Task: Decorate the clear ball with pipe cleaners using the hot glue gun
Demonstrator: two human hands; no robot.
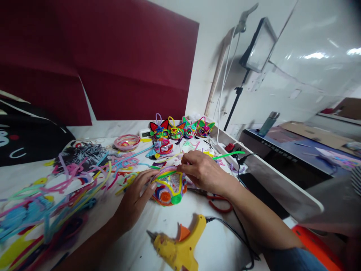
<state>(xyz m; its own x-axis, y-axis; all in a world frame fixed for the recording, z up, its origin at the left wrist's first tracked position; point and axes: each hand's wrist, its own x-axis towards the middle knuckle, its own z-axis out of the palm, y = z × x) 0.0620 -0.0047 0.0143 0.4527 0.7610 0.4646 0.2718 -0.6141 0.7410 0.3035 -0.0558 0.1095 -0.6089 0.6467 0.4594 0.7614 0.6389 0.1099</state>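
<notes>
A rounded ornament made of colourful pipe cleaners sits on the white table between my hands. It has an orange round piece, a green round piece and a yellow band. My left hand grips its left side, with the thumb on the front. At the ornament's upper right, the fingers of my right hand are pinched together. A green pipe cleaner sticks out beyond that hand and appears in line with a green strip along the ornament's top. The fingertips' exact hold is partly hidden.
A yellow glue gun lies in front, its cord trailing right. Red-handled pliers rest beside my right forearm. Loose pipe cleaners spread over the left. Several finished cat-like ornaments and a pink bowl stand behind.
</notes>
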